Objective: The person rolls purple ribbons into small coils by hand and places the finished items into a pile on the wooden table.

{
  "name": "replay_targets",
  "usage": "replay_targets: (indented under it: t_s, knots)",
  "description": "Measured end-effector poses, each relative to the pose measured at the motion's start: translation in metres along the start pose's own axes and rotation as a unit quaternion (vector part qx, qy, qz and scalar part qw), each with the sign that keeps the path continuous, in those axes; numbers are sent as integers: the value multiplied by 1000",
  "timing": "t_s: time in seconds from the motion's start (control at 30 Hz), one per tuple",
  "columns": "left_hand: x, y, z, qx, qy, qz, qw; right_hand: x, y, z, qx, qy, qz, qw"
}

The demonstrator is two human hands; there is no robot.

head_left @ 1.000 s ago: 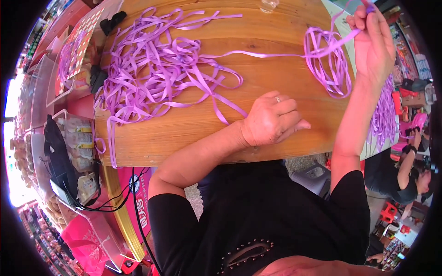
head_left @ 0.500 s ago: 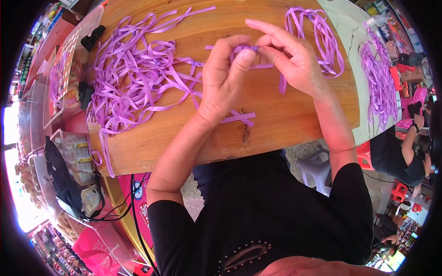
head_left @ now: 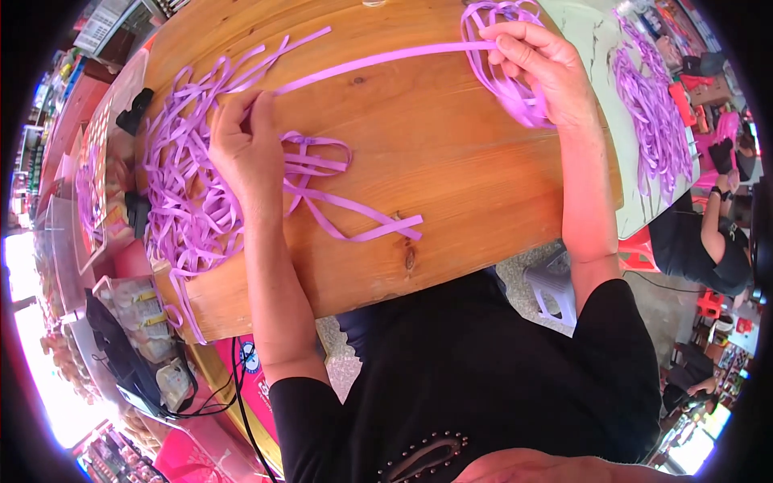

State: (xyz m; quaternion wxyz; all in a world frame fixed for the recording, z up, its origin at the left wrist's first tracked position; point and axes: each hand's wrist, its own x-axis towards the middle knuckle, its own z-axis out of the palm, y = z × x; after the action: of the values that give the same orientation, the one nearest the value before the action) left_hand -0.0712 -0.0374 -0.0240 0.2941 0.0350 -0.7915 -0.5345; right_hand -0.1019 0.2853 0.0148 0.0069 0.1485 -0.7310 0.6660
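Observation:
A flat purple ribbon (head_left: pixel 378 59) stretches across the table between my two hands, slightly bowed. My right hand (head_left: pixel 541 66) pinches its right end, above a looped purple bundle (head_left: pixel 527 109) at the table's far right. At the other side my left hand (head_left: pixel 245 141) is closed with thumb and fingers together where the ribbon meets it; the grip itself is partly hidden. Beneath and left of that hand spreads a tangled pile of purple ribbons (head_left: pixel 181 189). Loose ribbon ends (head_left: pixel 366 233) trail from the pile toward the middle of the wooden table (head_left: pixel 451 177).
Another long purple ribbon bundle (head_left: pixel 654 133) hangs over a pale marbled surface (head_left: pixel 592 32) at the right. Clear plastic containers (head_left: pixel 141 310) and black cables (head_left: pixel 235 378) are at the left. A lilac stool (head_left: pixel 551 286) stands under the table edge; a person in black (head_left: pixel 700 249) is farther right.
My hands have moved apart from close together over the table's middle, left hand to the pile and right hand to the looped bundle, drawing a ribbon out straight between them.

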Motion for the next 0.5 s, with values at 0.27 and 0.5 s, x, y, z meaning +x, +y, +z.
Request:
replay_targets:
  t_s: [0.27, 0.5]
  knots:
    - [-26, 27, 30, 199, -16, 317, 927, -10, 1, 36, -265, -83, -232, 932]
    - [-68, 58, 50, -317, -263, -26, 911, -34, -12, 63, -261, -131, -269, 918]
